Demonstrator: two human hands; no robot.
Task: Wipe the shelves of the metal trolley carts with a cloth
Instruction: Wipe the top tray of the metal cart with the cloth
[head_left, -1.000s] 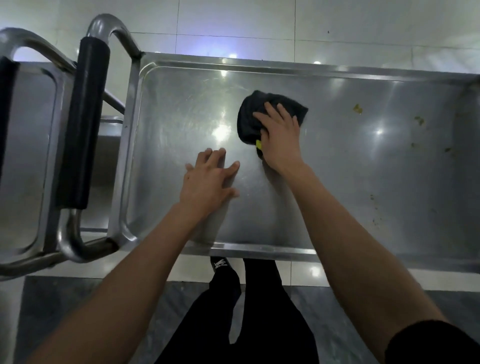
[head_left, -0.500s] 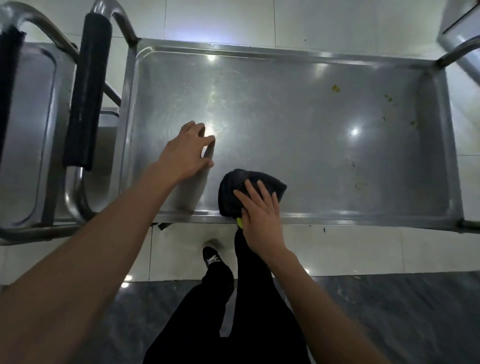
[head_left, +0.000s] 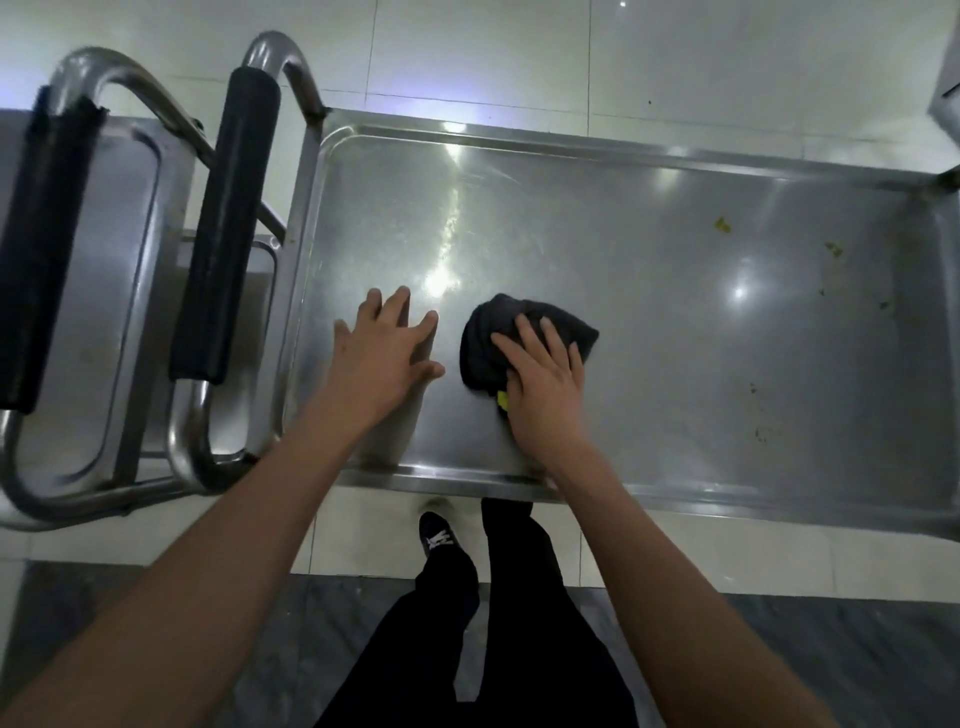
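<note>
Change: half a second ago your right hand (head_left: 545, 384) had the cloth (head_left: 524, 340) at the near rim of the top shelf (head_left: 649, 322); it now sits further in, toward the middle of the left half. A second ago it was nearer the far rim.
Meaning: you are running back-and-forth strokes across the left portion; judged mid-wipe, not finished.
Right hand: fingers spread flat on the dark cloth, pressing it to the metal; a yellow-green bit shows under the palm.
Left hand (head_left: 387, 353): released, fingers splayed, palm resting on the shelf just beside the cloth, holding nothing. It has stayed near this spot, bracing.
Shelf contents: apart from hands and cloth, only yellowish crumbs (head_left: 722, 224) and small specks toward the right end, well apart from the cloth.
Remaining: the soiled right half appears untouched; likely your next passes go there.
Second trolley (head_left: 104, 270): at left, black-padded handles (head_left: 228, 228); its shelf shows nothing on it.
</note>
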